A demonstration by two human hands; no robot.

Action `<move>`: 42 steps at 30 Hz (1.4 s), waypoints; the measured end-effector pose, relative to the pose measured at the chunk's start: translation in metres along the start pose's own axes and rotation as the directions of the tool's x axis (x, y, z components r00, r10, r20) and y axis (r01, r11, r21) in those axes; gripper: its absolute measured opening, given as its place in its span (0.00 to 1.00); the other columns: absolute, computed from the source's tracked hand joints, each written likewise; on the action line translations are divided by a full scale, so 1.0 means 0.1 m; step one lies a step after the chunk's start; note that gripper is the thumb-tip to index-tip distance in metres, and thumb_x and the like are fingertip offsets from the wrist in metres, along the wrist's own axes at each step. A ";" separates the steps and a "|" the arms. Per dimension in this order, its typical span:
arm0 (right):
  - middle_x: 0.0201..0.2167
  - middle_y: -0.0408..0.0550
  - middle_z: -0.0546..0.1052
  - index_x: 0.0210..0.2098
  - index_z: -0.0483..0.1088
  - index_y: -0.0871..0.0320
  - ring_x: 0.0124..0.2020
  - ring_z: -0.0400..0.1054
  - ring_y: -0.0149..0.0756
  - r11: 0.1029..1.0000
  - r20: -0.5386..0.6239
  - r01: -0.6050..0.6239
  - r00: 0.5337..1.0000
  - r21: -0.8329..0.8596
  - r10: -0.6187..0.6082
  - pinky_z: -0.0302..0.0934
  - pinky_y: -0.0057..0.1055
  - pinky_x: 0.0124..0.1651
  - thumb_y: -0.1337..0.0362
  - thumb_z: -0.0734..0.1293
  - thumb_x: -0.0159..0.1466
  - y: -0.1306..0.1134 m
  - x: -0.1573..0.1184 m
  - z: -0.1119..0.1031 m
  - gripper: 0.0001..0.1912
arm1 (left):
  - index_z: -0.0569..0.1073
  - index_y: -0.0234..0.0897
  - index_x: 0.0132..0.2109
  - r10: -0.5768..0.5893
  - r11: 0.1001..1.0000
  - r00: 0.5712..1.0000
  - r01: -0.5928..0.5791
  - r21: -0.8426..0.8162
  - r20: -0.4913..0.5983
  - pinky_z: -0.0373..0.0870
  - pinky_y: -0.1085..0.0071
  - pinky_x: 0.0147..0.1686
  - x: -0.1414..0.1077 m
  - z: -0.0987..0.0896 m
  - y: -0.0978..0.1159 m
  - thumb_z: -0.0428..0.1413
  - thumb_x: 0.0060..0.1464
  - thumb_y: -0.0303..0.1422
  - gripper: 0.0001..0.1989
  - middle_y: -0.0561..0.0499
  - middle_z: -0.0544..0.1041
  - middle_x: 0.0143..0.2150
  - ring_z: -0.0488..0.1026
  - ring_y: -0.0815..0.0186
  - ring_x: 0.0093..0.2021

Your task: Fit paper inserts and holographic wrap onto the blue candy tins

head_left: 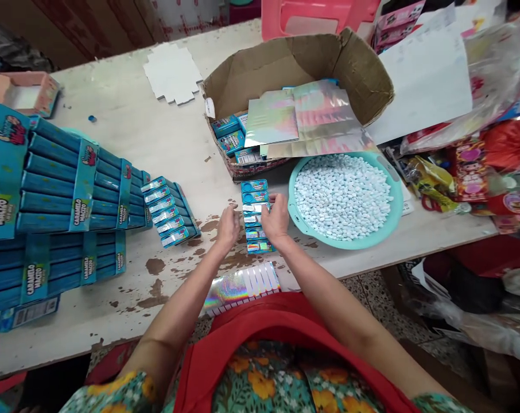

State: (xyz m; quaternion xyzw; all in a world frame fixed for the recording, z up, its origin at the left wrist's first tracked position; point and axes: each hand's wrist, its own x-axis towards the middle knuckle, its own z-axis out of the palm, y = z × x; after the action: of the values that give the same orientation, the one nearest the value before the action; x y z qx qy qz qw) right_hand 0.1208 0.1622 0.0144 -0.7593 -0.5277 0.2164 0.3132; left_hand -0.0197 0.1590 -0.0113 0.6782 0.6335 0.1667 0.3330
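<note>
1. Foil [238,287], a rainbow-silver sheet with narrow strips, lies at six o'clock, along the near edge of the worn white bench [113,126].
2. At the clock's centre sits a row of small blue boxes [255,234] with shiny labels, between the two hands.
3. At nine o'clock, just beside the row, the left hand [228,226] has curled fingers; I cannot tell whether it holds anything.
4. At three o'clock, the right hand [277,218] touches the row; whether it grips a box, I cannot tell.
5. Farther toward three stands a round turquoise plastic bowl [350,244] of small white pellets [344,195].
6. Toward one o'clock, rainbow-silver sheets [272,117] lie across an open brown cardboard carton [286,54].
</note>
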 end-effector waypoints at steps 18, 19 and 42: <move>0.49 0.57 0.68 0.52 0.64 0.59 0.50 0.61 0.44 0.812 0.713 0.580 0.542 0.067 -0.445 0.62 0.41 0.49 0.70 0.60 0.63 0.31 -1.49 -0.10 0.17 | 0.74 0.36 0.39 -0.237 0.972 0.842 0.202 0.124 0.484 0.60 0.74 0.33 -1.48 -0.10 -0.61 0.48 0.54 0.30 0.10 0.50 0.77 0.34 0.71 0.66 0.35; 0.51 0.58 0.67 0.53 0.64 0.60 0.51 0.60 0.45 0.790 0.757 0.611 0.497 0.042 -0.425 0.62 0.42 0.49 0.69 0.60 0.63 0.34 -1.52 -0.06 0.18 | 0.74 0.36 0.37 -0.246 0.969 0.844 0.220 0.110 0.478 0.60 0.74 0.33 -1.46 -0.10 -0.61 0.49 0.54 0.30 0.10 0.50 0.77 0.33 0.70 0.66 0.34; 0.28 0.43 0.71 0.28 0.67 0.56 0.33 0.65 0.34 0.964 0.302 0.073 0.941 0.256 -0.151 0.59 0.30 0.38 0.65 0.64 0.61 -0.13 -0.73 -0.52 0.05 | 0.65 0.35 0.32 -0.026 0.837 0.909 0.248 -0.488 0.417 0.57 0.76 0.23 -0.81 -0.47 0.21 0.48 0.56 0.44 0.16 0.57 0.62 0.21 0.59 0.73 0.21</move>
State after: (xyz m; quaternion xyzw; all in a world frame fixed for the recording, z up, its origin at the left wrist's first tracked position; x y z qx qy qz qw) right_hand 0.1211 0.0844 0.0603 -0.6391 -0.5837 0.3805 0.3257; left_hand -0.0456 0.0926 0.0528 0.5310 0.5303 0.1704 0.6386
